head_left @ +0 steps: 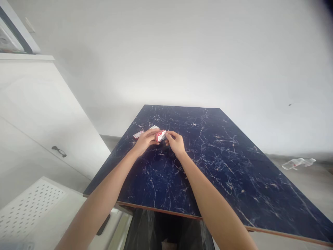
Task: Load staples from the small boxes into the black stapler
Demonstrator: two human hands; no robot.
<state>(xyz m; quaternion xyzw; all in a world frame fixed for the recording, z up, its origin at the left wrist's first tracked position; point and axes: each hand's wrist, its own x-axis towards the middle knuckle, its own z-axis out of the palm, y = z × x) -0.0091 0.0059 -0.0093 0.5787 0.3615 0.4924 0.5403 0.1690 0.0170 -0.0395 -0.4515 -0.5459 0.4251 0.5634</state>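
Note:
Above the blue marbled table, my left hand is closed around a small red-and-white cardboard box. The box is tilted, one red end towards me. My right hand pinches at the box's right end with thumb and forefinger; its other fingers curl underneath and are partly hidden. Just left of my left hand lies a flat red-and-white box. Behind my left fingers a further whitish box shows only in part. The print on all of them is too small to read.
A white cabinet with a dark handle stands left of the table. At lower left is a white piece with a perforated panel. A crumpled clear plastic bottle lies on the floor at right. A pale wall rises behind the table.

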